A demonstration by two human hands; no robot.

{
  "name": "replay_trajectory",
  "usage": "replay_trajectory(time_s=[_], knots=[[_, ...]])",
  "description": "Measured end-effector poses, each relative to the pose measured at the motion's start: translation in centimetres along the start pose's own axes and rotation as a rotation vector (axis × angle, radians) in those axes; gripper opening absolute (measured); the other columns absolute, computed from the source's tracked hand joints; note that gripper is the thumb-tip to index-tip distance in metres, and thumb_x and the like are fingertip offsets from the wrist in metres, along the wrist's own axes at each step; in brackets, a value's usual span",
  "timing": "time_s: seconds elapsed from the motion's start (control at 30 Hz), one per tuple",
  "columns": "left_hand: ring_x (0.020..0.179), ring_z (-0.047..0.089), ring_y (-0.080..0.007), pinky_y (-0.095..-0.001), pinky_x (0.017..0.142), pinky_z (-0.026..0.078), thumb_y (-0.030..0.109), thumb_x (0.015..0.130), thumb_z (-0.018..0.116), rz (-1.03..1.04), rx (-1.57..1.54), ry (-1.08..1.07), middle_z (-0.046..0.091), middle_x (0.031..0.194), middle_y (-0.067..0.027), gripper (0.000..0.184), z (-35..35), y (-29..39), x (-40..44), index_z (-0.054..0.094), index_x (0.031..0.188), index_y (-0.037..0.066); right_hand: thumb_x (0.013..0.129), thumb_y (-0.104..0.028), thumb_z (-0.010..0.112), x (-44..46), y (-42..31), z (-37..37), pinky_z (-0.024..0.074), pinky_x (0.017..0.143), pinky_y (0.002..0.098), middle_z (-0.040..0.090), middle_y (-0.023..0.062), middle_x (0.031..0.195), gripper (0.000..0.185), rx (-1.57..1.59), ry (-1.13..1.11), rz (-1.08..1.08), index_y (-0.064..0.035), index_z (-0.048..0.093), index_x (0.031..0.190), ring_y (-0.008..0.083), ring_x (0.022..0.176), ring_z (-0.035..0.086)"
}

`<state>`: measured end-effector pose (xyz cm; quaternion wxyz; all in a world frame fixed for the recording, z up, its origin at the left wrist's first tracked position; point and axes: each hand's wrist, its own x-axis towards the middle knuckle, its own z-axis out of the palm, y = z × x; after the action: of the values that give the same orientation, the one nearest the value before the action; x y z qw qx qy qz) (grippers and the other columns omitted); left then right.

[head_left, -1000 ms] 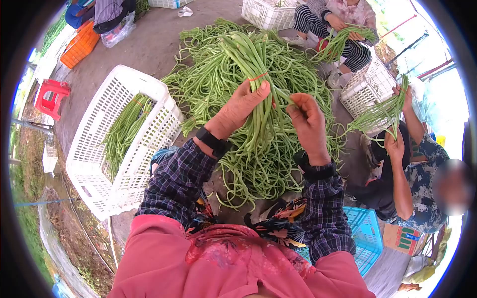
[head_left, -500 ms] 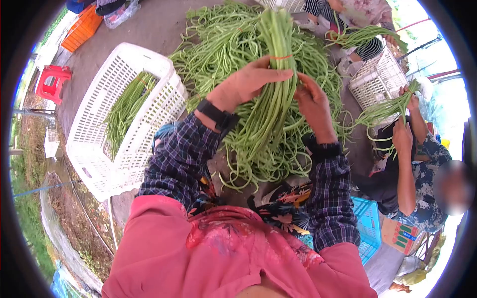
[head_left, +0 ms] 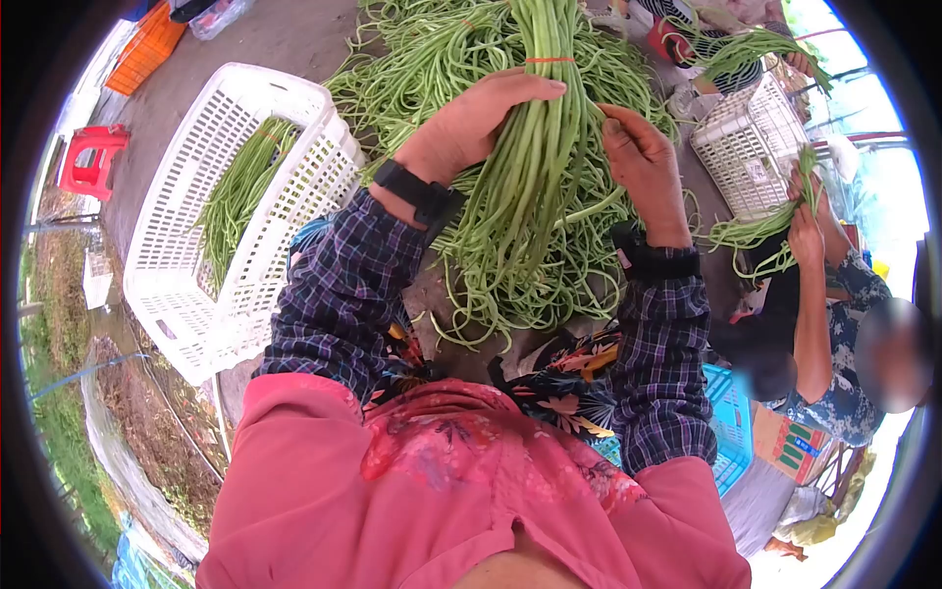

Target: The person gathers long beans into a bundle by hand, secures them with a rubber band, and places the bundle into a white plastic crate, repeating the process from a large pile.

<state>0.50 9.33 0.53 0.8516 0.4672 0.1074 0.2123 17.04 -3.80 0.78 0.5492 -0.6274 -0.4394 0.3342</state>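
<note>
A thick bunch of long green beans (head_left: 535,147), bound with a red band (head_left: 549,60), hangs above the pile. My left hand (head_left: 469,123) is closed around it just below the band. To the right of the bunch, my right hand (head_left: 645,162) is closed in a pinch, with thumb and fingertips on a single long bean at the bunch's side. Palm and lower fingers of this hand stay apart from the bunch. Beneath both hands spreads a large pile of loose long beans (head_left: 422,59).
A white crate (head_left: 226,324) with banded beans stands at left, near a red stool (head_left: 93,162) and an orange crate (head_left: 145,47). At right a co-worker's hands (head_left: 807,231) hold beans beside another white crate (head_left: 726,147). A blue crate (head_left: 728,422) sits lower right.
My right hand has moved from touching the bunch to slightly right of it. The bunch and my left hand sit higher in view. At right, the co-worker's beans have lowered.
</note>
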Motion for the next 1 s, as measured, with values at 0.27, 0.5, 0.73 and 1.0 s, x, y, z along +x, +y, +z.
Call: replay_trajectory(time_s=[0.27,0.5,0.73,1.0], knots=[[0.075,0.059,-0.0103,-0.0236,0.066,0.051,0.030,0.084,0.061,-0.035,-0.029,-0.041,0.060,0.089,-0.0041,0.046,0.6,0.0,0.2,0.050,0.119,0.003,0.087,-0.008,0.058,-1.3,-2.5,-0.8,0.0350,0.054,0.0204,0.054,-0.0024,0.073,0.022,-0.364,0.039,-0.281,-0.0019,0.060,0.109,0.0040,0.061,0.041],[0.067,0.056,-0.0086,-0.0224,0.060,0.048,0.035,0.090,0.052,0.021,-0.073,0.143,0.058,0.083,-0.0009,0.039,2.7,-0.4,0.2,0.053,0.112,0.004,0.090,-0.007,0.053,-2.0,-1.6,3.2,0.0475,0.070,0.0257,0.064,0.0111,0.099,0.030,-0.272,0.067,-0.334,0.0021,0.052,0.119,0.0120,0.079,0.059],[0.062,0.056,-0.0137,-0.0262,0.057,0.049,0.034,0.087,0.055,0.156,-0.331,0.383,0.057,0.072,-0.0029,0.031,1.0,0.2,0.5,0.056,0.097,0.004,0.087,-0.004,0.054,-3.9,0.1,4.4,0.0502,0.075,0.0318,0.063,0.0195,0.101,0.036,-0.421,0.088,-0.408,-0.0015,0.051,0.122,0.0267,0.087,0.065],[0.075,0.055,-0.0181,-0.0313,0.066,0.049,0.033,0.085,0.058,0.366,-0.345,0.521,0.054,0.083,-0.0044,0.032,1.4,2.0,-0.3,0.054,0.104,0.008,0.087,-0.006,0.054,-7.1,0.0,2.8,0.0504,0.070,0.0341,0.062,0.0218,0.095,0.027,-0.495,0.080,-0.224,-0.0005,0.055,0.113,0.0271,0.086,0.065]])
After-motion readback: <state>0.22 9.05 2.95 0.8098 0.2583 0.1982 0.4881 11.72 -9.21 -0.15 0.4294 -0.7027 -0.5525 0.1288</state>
